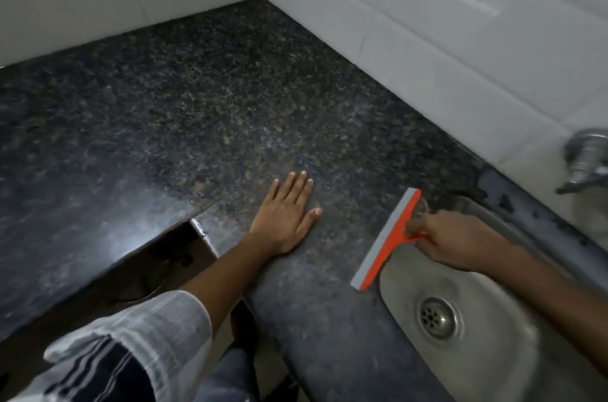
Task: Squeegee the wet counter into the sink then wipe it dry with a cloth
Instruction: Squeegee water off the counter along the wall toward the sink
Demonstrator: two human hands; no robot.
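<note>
Dark speckled counter, L-shaped, white tiled wall along its far and right sides. Steel sink set into the counter at near right, drain visible in the basin; tap at right edge of view.

Squeegee: orange frame, pale grey blade. Lies along the sink's left rim, blade edge toward the counter, handle pointing right over the basin. Whether the blade touches the stone or the rim cannot be told.

Right hand reaches in from the right above the sink, fingers closed around the orange handle; the blade sits just left of the fingertips.

Left hand flat on the counter, palm down, fingers together and extended, thumb splayed right. Near the squeegee but apart from it, bare stone between. Striped sleeve at near left.
</note>
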